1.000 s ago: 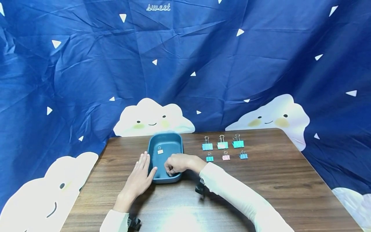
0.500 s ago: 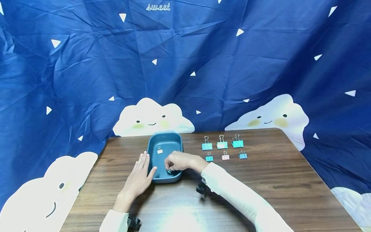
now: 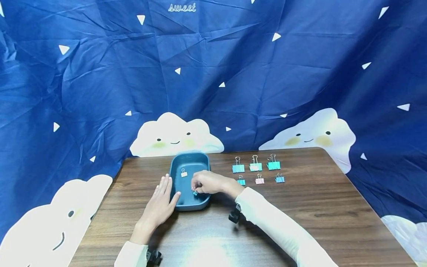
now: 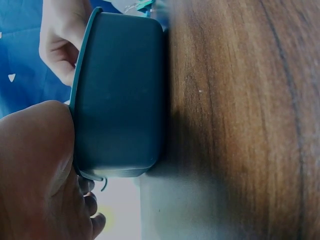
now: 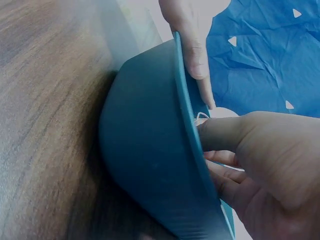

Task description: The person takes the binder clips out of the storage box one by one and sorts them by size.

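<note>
A dark teal-blue tray with raised walls stands on the table. My left hand rests against its left side, fingers straight and thumb over the near rim; the left wrist view shows that hand along the tray wall. My right hand reaches inside over the right rim and pinches a small teal binder clip, mostly covered by the fingers. In the right wrist view the fingertips of that hand are partly hidden behind the rim. A small whitish binder clip lies farther back in the tray.
Right of the tray are two rows of binder clips. Larger blue, teal with a pale patch and green-teal ones stand behind smaller teal, pink and blue ones. A blue curtain hangs behind the table.
My right hand has risen slightly from the tray's near right corner and moved a little back, and the teal clip now shows below its fingertips. The left hand stays in place.
</note>
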`<state>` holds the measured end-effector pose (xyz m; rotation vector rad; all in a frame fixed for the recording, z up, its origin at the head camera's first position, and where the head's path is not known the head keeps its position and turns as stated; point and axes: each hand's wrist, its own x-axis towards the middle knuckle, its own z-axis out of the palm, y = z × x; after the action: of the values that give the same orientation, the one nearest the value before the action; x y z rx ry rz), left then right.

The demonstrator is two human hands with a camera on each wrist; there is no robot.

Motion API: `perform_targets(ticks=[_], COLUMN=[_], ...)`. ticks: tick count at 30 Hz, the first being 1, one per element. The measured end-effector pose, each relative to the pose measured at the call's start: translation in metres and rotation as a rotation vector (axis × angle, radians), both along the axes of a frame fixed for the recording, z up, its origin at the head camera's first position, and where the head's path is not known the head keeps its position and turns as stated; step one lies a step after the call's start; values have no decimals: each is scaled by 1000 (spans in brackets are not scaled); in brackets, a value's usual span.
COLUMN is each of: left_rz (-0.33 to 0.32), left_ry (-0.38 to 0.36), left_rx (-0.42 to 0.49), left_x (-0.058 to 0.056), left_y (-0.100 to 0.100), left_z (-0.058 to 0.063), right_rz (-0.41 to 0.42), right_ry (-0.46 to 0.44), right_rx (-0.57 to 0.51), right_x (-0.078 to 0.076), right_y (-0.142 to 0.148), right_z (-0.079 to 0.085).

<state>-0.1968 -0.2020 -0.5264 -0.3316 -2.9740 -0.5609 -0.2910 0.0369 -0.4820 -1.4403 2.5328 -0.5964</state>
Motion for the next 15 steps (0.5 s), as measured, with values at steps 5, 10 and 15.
perform_targets(ticks=[5,10,15], left_rz=[1,2,1], left_ry=[4,13,8], left_rx=[6,-3,-3], left_x=[0,0,1], left_y=[0,0,0], left_z=[0,0,0], right_rz=[-28,-66,-86], right_ry=[-23,-47,-49], right_rx=[-36,-57,-75], right_x=[0,-1,1], right_y=[8,18,27], right_z=[7,13,19])
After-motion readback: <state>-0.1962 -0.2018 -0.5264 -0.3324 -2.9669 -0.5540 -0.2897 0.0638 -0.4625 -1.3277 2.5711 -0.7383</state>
